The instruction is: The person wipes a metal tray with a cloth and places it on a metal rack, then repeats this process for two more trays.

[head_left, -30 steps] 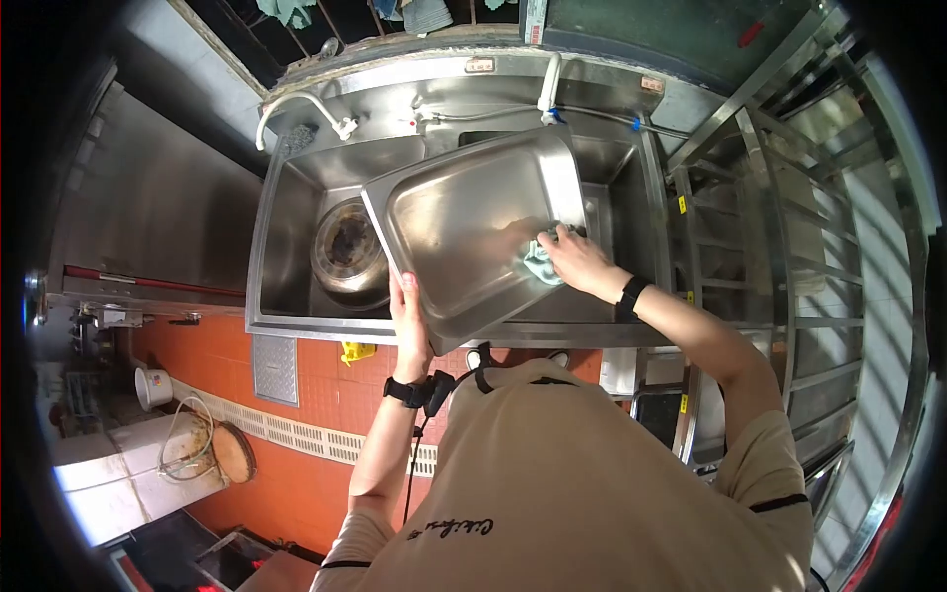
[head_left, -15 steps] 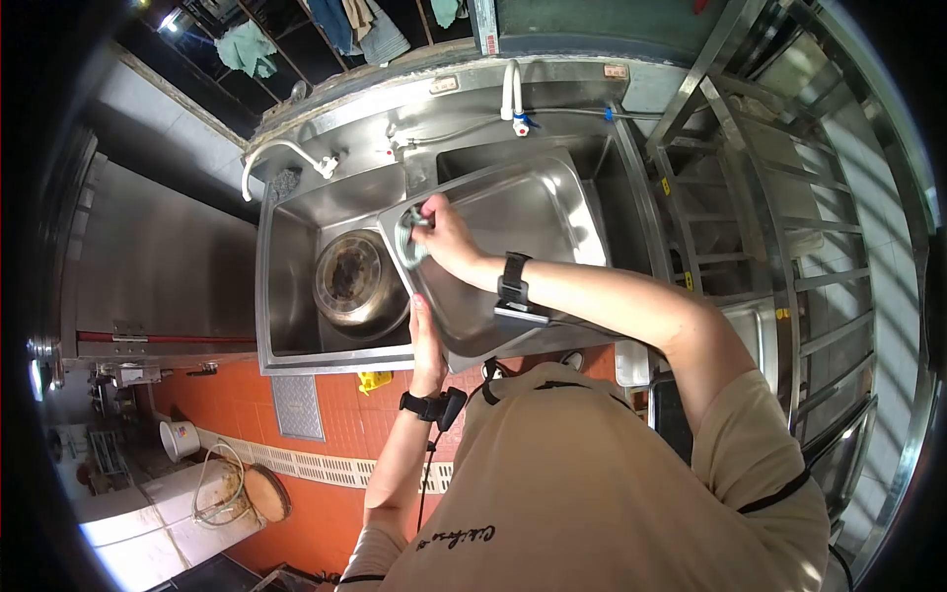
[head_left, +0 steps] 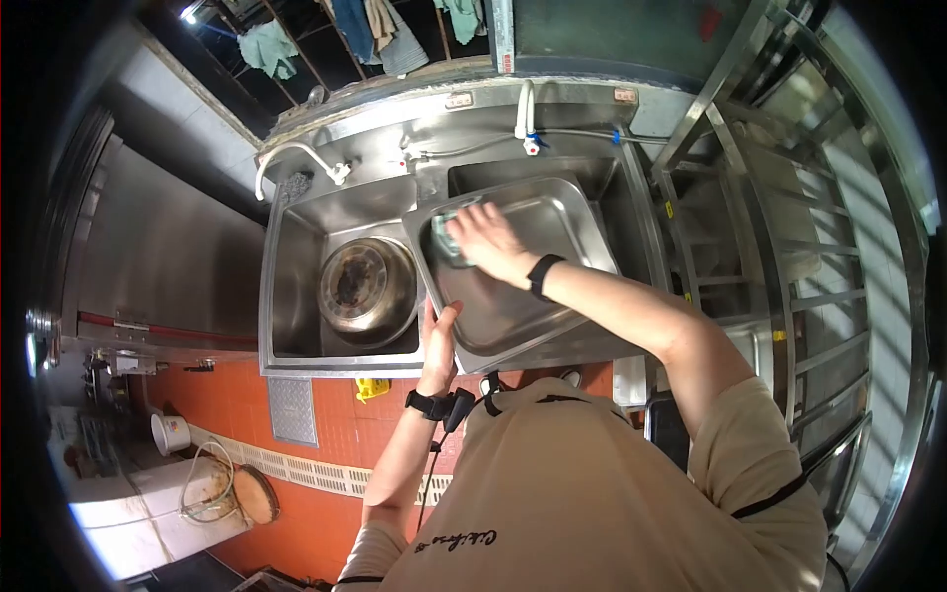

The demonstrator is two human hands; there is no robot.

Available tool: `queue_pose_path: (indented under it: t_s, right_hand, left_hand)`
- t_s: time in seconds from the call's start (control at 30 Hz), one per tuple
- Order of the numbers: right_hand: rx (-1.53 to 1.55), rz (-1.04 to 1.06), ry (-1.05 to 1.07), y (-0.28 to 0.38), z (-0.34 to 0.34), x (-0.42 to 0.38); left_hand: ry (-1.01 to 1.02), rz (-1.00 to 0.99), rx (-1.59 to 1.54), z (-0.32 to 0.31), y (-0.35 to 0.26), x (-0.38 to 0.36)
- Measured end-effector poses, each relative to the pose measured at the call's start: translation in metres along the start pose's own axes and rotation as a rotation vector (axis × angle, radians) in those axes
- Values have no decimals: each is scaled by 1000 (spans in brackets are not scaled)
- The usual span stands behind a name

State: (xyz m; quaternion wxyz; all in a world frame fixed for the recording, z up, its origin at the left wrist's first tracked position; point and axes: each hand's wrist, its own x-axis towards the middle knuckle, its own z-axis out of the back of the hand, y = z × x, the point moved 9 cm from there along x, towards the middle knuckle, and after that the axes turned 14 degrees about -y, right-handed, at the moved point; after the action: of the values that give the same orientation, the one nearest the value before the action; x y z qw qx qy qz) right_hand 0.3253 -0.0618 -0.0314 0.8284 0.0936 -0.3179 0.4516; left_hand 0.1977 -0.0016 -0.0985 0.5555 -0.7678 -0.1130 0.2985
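Observation:
A deep rectangular steel pan (head_left: 523, 286) rests tilted across the right sink basin. My left hand (head_left: 438, 340) grips its near left edge, the thumb over the rim and the other fingers partly hidden outside. Inside the pan, my right hand (head_left: 483, 237) presses a greenish cloth (head_left: 450, 245) against the left end, fingers stretched over it. The cloth is slightly blurred and partly covered by the hand. In the left basin beside the pan sits an upturned round metal pot (head_left: 367, 288) with a dark, stained bottom.
The double steel sink (head_left: 296, 237) has a white curved tap (head_left: 296, 153) on the left and another tap (head_left: 528, 113) at the back. A metal rack (head_left: 769, 227) stands to the right. A yellow item (head_left: 372, 388) lies on the red floor (head_left: 345, 414) below.
My right hand with the cloth has moved from the pan's left rim down onto its inside, fingers flattening out. My left hand has shifted slightly right, its thumb now over the rim.

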Motion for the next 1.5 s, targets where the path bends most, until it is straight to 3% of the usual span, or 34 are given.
queue_pose_path:
  t_s: [0.07, 0.13, 0.2, 0.37, 0.4, 0.47, 0.53, 0.6, 0.63, 0.67, 0.73, 0.77, 0.83, 0.93, 1.0, 1.07, 1.1, 1.17, 1.2, 1.23, 1.3, 1.33, 1.4, 1.47, 1.5]
  right_hand:
    - [-122, -139, 185, -44, -25, -16]
    - [-98, -486, 138, -104, -41, -45]
    - [141, -859, 13, -154, -36, -62]
    - [602, -986, -346, -131, -41, -41]
    - [693, -949, -433, -109, -38, -29]
    - [957, -799, -412, -50, 3, 9]
    - [946, -645, -339, -6, 15, 28]
    - [877, -530, -172, -4, 5, 32]
    - [678, -389, -81, -8, 5, 30]
    - [362, -121, -113, -8, 25, 32]
    - [90, 156, -92, -13, 22, 28]
    - [-17, 181, -77, -24, 28, 26]
    - [-116, 153, -99, -55, 12, 13]
    - [-185, -2, -69, -112, -7, -5]
    - [11, -146, 24, -117, -8, -5]
    - [390, -515, -31, -125, -12, -3]
    - [390, -523, -36, -116, -10, 4]
    - [790, -667, -165, -95, -7, 14]
    - [1081, -602, -249, -66, -14, 20]
    - [1151, -436, -280, -31, -4, 27]
    - [834, -248, 14, 26, 18, 23]
    - [687, -189, -47, 33, 19, 19]
    - [484, -269, 291, 9, 11, 14]
    - [306, -374, -47, -39, 7, 2]
    - [230, -454, -75, -63, -2, -10]
  left_hand:
    - [-4, -9, -34, 1, -2, -4]
    - [-6, -16, -63, 3, -4, -7]
    - [1, -11, -49, 6, -4, -8]
    - [81, -63, -24, -12, -16, -10]
    - [96, -79, -17, -16, -18, -8]
    - [96, -80, 41, -18, -16, -1]
    - [98, -78, 98, -19, -15, 2]
    - [62, -37, 47, -14, -18, -1]
    - [49, -49, 44, -10, -21, -4]
    - [63, -96, 12, -15, -35, -10]
    - [59, -144, 28, -10, -40, -9]
    - [44, -145, 17, -8, -42, -9]
    - [45, -247, 37, -7, -61, -14]
    - [9, -225, 70, 0, -76, -19]
    - [2, -211, 51, 5, -74, -15]
    - [15, -201, 61, 9, -65, -7]
    - [22, -179, 40, 10, -62, -5]
    - [47, -163, 26, 9, -61, -5]
    - [63, -152, 1, 7, -62, -4]
    - [61, -155, -15, 1, -65, -8]
    - [59, -205, 20, -1, -64, -11]
    - [45, -258, 50, 0, -65, -12]
    - [23, -227, 10, 8, -54, -15]
    - [23, -211, -39, 12, -52, -18]
    - [24, -214, -37, 14, -50, -19]
